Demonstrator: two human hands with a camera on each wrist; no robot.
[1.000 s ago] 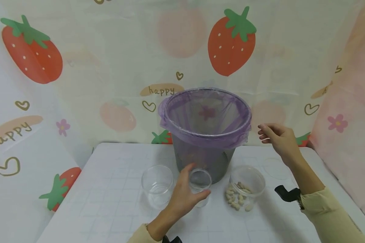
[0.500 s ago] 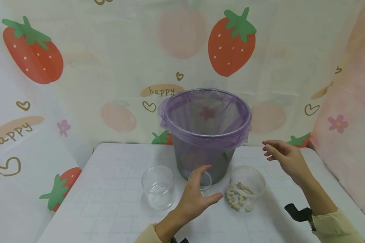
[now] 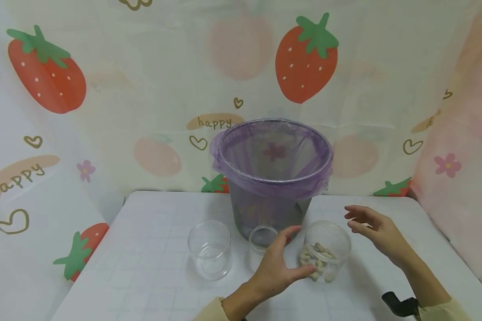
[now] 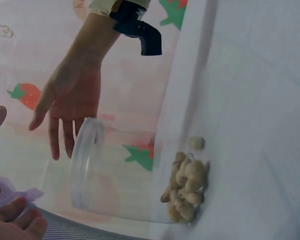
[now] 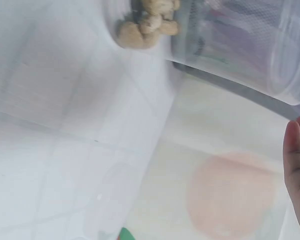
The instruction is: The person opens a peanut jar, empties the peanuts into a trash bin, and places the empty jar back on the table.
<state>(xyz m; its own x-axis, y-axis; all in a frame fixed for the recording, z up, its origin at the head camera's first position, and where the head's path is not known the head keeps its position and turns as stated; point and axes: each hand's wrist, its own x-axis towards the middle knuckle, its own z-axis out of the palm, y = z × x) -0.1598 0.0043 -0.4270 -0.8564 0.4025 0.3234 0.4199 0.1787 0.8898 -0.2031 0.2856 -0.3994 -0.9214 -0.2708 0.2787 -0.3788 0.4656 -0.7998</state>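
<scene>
A clear plastic jar (image 3: 342, 252) stands upright on the table, in front of the bin's right side. Peanuts (image 4: 187, 185) in their shells lie at its bottom. My left hand (image 3: 274, 273) is just left of this jar, thumb and fingers spread apart and nothing between them; in the head view its thumb overlaps the jar's lower left. On the other side, my right hand (image 3: 379, 232) hovers near the jar's rim with loosely bent fingers, holding nothing. In the right wrist view the right hand's fingers (image 5: 293, 150) show beside the jar's mouth.
A smaller clear jar (image 3: 261, 243) stands partly behind my left hand, and a wide clear jar (image 3: 210, 249) is farther left. Behind them rises a grey mesh bin (image 3: 245, 209) with a purple bag (image 3: 273, 187) over its rim. A strawberry-print cloth (image 3: 164, 89) hangs at the back.
My left hand has moved right, from beside the small jar to the jar of peanuts. My right hand has come down from beside the bin's rim to near that jar's rim.
</scene>
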